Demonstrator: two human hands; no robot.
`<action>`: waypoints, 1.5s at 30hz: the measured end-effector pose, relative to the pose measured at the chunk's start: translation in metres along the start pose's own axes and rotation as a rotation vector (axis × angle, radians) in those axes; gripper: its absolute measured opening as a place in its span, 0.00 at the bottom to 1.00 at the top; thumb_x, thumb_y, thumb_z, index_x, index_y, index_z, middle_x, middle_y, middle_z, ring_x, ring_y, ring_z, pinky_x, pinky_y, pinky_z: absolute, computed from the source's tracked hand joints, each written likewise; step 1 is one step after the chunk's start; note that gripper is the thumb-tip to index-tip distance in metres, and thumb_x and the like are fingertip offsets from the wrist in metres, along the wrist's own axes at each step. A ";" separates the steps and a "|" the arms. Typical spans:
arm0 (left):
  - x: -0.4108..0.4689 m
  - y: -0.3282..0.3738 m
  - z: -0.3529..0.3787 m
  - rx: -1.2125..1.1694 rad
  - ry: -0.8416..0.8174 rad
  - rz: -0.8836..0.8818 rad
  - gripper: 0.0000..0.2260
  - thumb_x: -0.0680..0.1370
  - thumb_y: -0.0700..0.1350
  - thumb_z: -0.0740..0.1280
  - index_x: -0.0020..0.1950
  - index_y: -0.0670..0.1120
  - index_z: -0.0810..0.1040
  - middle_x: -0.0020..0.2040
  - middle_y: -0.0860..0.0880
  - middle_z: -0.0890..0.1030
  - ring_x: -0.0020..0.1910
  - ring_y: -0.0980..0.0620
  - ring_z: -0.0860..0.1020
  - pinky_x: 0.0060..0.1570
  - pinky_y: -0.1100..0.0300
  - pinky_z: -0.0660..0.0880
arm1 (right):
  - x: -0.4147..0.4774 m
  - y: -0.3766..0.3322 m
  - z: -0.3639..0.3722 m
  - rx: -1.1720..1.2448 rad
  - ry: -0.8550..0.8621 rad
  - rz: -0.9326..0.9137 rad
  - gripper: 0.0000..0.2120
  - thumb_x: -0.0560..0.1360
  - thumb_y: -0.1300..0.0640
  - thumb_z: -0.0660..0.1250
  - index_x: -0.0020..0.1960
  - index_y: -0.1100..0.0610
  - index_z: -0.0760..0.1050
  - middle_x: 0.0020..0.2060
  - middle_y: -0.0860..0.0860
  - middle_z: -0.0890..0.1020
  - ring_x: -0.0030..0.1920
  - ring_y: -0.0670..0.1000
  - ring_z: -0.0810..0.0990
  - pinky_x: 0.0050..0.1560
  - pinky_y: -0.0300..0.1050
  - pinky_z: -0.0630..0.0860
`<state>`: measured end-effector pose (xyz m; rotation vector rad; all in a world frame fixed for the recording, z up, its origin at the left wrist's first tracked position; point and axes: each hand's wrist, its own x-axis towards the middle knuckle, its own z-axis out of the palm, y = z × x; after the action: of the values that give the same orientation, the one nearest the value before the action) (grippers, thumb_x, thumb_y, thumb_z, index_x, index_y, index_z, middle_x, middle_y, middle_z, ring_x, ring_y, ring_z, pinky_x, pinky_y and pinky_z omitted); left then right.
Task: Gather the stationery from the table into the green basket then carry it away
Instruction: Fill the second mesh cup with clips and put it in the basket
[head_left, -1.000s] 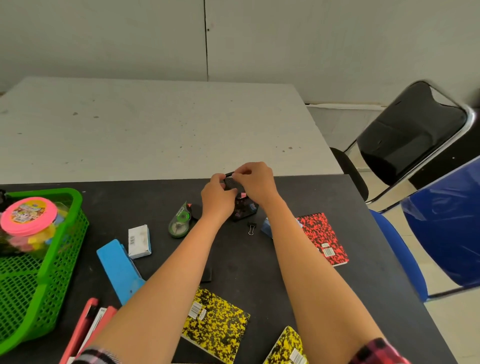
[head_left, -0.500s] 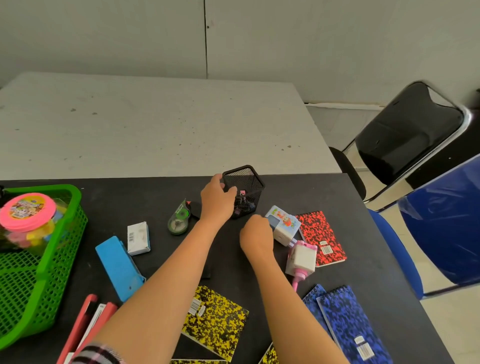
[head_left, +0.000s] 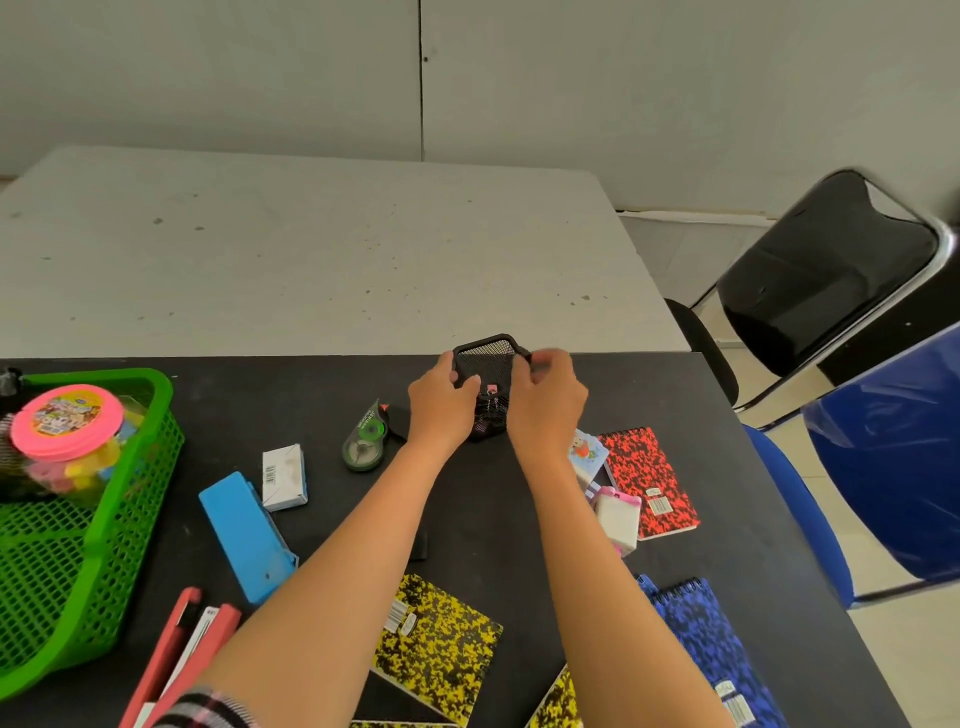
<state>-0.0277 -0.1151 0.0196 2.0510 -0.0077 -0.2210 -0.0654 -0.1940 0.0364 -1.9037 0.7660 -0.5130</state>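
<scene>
The left hand (head_left: 439, 402) grips the black mesh cup (head_left: 485, 358) by its 9 o'clock side, fingers curled round the wall. The right hand (head_left: 545, 400) pinches the cup's rim at 3 o'clock with bent fingers. The cup stands on the black table (head_left: 483, 519) near its far edge.

At 8 o'clock from the cup lies a green correction tape (head_left: 366, 436); its print is too small to read. Farther out at 8 are a white box (head_left: 283, 478) with a barcode and a blue case (head_left: 244, 535). At 4 o'clock a red notebook (head_left: 649, 478) bears a barcode label, and at 6 a yellow notebook (head_left: 436, 644) bears another.

The green basket (head_left: 140, 519) sits well apart at 9 o'clock, holding a pink-lidded jar (head_left: 67, 421) whose label is unreadable.
</scene>
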 end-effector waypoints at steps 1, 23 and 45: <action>-0.001 0.001 0.000 0.001 0.001 0.001 0.19 0.79 0.42 0.60 0.70 0.41 0.67 0.60 0.41 0.76 0.65 0.46 0.71 0.43 0.72 0.59 | 0.006 -0.002 0.003 -0.025 -0.044 -0.004 0.11 0.78 0.57 0.63 0.55 0.63 0.74 0.37 0.50 0.78 0.35 0.46 0.73 0.34 0.34 0.67; -0.040 0.018 -0.109 -0.055 0.338 0.222 0.12 0.76 0.37 0.59 0.32 0.45 0.68 0.27 0.53 0.69 0.27 0.56 0.66 0.27 0.72 0.65 | -0.054 -0.079 0.018 0.084 -0.186 -0.090 0.18 0.69 0.63 0.64 0.21 0.65 0.71 0.27 0.64 0.82 0.34 0.63 0.84 0.37 0.54 0.81; -0.031 -0.232 -0.455 -0.063 0.658 -0.441 0.11 0.71 0.29 0.59 0.35 0.43 0.71 0.37 0.43 0.71 0.37 0.47 0.69 0.32 0.50 0.69 | -0.317 -0.164 0.337 0.121 -0.722 0.208 0.11 0.72 0.64 0.63 0.50 0.69 0.78 0.47 0.65 0.83 0.44 0.60 0.83 0.46 0.52 0.83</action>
<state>-0.0057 0.3960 0.0287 1.9536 0.8480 0.1911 -0.0283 0.2954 0.0333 -1.6945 0.4268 0.2543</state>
